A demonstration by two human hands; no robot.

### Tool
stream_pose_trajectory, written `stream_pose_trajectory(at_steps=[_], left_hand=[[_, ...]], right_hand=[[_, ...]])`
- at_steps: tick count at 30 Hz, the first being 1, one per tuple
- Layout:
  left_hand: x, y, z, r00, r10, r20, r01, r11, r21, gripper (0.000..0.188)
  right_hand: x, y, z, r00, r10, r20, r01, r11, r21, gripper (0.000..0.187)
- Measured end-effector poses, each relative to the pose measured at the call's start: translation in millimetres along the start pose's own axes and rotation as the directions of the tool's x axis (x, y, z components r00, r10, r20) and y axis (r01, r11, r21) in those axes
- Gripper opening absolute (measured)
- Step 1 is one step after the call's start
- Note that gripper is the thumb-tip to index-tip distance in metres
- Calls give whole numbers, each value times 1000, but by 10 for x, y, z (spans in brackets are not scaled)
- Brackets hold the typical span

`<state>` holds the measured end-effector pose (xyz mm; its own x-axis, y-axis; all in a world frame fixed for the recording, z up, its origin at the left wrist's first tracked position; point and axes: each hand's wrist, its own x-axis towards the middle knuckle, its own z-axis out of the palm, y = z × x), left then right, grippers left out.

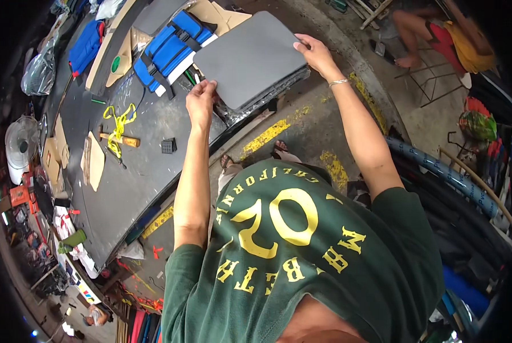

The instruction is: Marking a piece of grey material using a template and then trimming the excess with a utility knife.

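Two hands are on one grey panel (250,57), a flat rounded-corner slab that I hold tilted over the far corner of the dark tabletop (130,188). My left hand (201,103) is pinched shut on the panel's near-left corner, thumb on top and fingers curled under. My right hand (316,54) is clamped on the panel's right edge, fingers wrapped over the rim. Just beneath the panel, touching its underside, I see more dark sheets in a clear plastic wrap (250,106), sticking out below my left hand and along the near edge.

Just left of my left hand, beyond the panel's left edge, lies a blue padded piece with black straps and buckles (167,48). Nearer to me and left of that hand sits a small black square block (168,146) on the tabletop. Further left lie a wooden-handled hammer (119,139) and a yellow tape (119,123) looped across it. A tan cut-out shape (95,162) rests well left of the hammer.

Below my right forearm is concrete floor with worn yellow paint marks (267,134). Right of my right hand, well apart, a seated person's bare leg (413,31) shows beside a wire-frame stool. Long dark pipes (450,177) run along the floor to the right of my right elbow.
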<state>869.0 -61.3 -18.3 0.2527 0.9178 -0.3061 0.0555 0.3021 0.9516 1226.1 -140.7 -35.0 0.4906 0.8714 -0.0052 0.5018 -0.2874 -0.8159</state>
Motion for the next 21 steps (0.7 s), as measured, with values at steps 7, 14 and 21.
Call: stream_pose_trajectory(at_steps=[7, 14, 21], left_hand=[[-106, 99, 9, 991, 0, -131, 29, 976, 217, 39], [-48, -55, -69, 989, -57, -136, 59, 998, 11, 33], [-151, -100, -83, 978, -98, -184, 100, 995, 1, 40]], right_hand=[[39, -101, 45, 999, 27, 38, -25, 998, -50, 50], [214, 132, 100, 987, -60, 150, 49, 996, 81, 44], [12, -196, 17, 968, 71, 242, -139, 950, 280, 41]])
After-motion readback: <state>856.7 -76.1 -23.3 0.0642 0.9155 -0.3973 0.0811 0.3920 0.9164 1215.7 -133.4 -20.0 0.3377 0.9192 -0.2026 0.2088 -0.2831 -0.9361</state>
